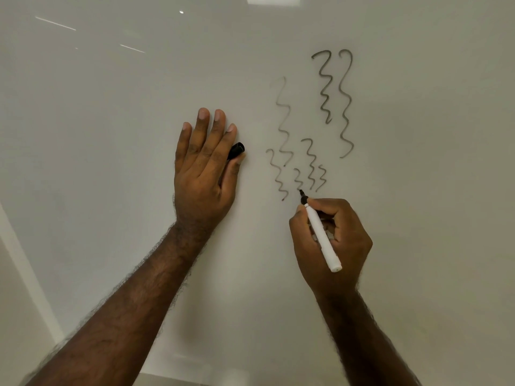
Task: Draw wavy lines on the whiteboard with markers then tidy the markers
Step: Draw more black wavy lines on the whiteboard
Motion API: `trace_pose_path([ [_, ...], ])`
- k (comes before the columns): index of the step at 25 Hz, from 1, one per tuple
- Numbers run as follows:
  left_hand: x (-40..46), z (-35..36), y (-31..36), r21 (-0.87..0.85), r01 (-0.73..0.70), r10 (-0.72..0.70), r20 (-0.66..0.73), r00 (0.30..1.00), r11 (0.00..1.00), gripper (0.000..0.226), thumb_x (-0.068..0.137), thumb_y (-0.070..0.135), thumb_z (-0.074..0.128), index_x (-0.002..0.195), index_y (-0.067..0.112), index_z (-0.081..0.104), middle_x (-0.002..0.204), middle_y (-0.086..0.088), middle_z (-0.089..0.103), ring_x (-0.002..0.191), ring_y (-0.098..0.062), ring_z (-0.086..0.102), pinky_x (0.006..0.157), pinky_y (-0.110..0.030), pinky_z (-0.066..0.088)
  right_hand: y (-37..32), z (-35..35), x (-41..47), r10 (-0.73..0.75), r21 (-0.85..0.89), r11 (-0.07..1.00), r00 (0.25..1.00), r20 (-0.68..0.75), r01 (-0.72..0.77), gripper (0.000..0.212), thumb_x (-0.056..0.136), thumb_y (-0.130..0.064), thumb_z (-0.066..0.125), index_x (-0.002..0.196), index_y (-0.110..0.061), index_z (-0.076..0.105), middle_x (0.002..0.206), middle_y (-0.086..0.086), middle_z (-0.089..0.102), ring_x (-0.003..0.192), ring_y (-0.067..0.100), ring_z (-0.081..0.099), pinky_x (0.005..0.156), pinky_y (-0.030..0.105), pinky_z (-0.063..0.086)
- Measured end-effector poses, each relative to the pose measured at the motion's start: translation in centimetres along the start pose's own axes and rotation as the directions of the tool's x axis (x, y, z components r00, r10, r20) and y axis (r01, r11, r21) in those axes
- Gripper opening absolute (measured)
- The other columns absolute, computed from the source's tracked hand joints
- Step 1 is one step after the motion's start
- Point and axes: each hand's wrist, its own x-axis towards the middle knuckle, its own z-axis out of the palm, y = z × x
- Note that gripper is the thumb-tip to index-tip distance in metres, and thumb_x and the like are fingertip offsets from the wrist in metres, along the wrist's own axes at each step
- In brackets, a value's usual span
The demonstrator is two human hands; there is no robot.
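A glossy whiteboard (111, 135) fills the view. Several black wavy lines (345, 101) run down its right half, some dark, some faint. My right hand (331, 240) grips a white marker (320, 232) with a black tip, and the tip touches the board at the bottom end of a short wavy line (298, 179). My left hand (206, 168) lies flat against the board with straight fingers. Its thumb pins the black marker cap (237, 150) against the side of the hand.
The board's left edge (28, 274) runs diagonally at the lower left, with a wall beside it. Ceiling lights reflect in the top of the board. The left half of the board carries no marks.
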Motion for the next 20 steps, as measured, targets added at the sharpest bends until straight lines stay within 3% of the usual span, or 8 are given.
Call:
trace_pose_path([
  [8, -1.0, -0.1, 0.1, -0.006, 0.012, -0.012, 0.002, 1.000, 1.000, 0.038, 0.104, 0.008, 0.061, 0.139, -0.005, 0.058, 0.151, -0.025, 0.050, 0.145, -0.046, 0.042, 0.123, -0.061, 0.028, 0.6, -0.8, -2.0, 0.009, -0.030, 0.999, 1.000, 0.023, -0.009, 0.010, 0.085, -0.006, 0.078, 0.088, 0.000, 0.070, 0.077, 0.002, 0.068, 0.067, 0.008, 0.059, 0.069, 0.013, 0.052],
  [12, -1.3, -0.1, 0.2, -0.009, 0.018, -0.018, 0.003, 1.000, 1.000, 0.037, 0.104, 0.008, 0.062, 0.139, -0.006, 0.058, 0.150, -0.026, 0.051, 0.145, -0.047, 0.042, 0.123, -0.061, 0.028, 0.5, -1.1, -1.1, -0.011, -0.047, 0.999, 0.999, -0.039, 0.010, 0.010, 0.088, -0.005, 0.078, 0.090, 0.002, 0.071, 0.082, 0.002, 0.069, 0.070, 0.010, 0.062, 0.070, 0.017, 0.054],
  [17, -1.4, -0.2, 0.1, -0.003, 0.012, -0.012, 0.010, 1.000, 1.000, 0.038, 0.104, 0.007, 0.062, 0.139, -0.006, 0.058, 0.150, -0.026, 0.050, 0.144, -0.047, 0.043, 0.123, -0.062, 0.029, -0.6, 0.6, -0.4, -0.118, 0.061, 0.992, 0.976, 0.184, 0.108, 0.013, 0.092, -0.012, 0.078, 0.096, 0.000, 0.074, 0.085, 0.005, 0.072, 0.073, 0.014, 0.067, 0.071, 0.023, 0.057],
  [20, -1.6, -0.2, 0.1, -0.004, 0.014, -0.014, 0.012, 1.000, 1.000, 0.038, 0.104, 0.008, 0.062, 0.139, -0.006, 0.058, 0.151, -0.025, 0.050, 0.145, -0.046, 0.042, 0.123, -0.061, 0.029, -0.5, 1.0, -0.6, -0.093, 0.042, 0.995, 0.980, 0.178, 0.087, 0.011, 0.092, -0.012, 0.078, 0.097, -0.002, 0.075, 0.084, 0.003, 0.072, 0.072, 0.013, 0.067, 0.069, 0.023, 0.057],
])
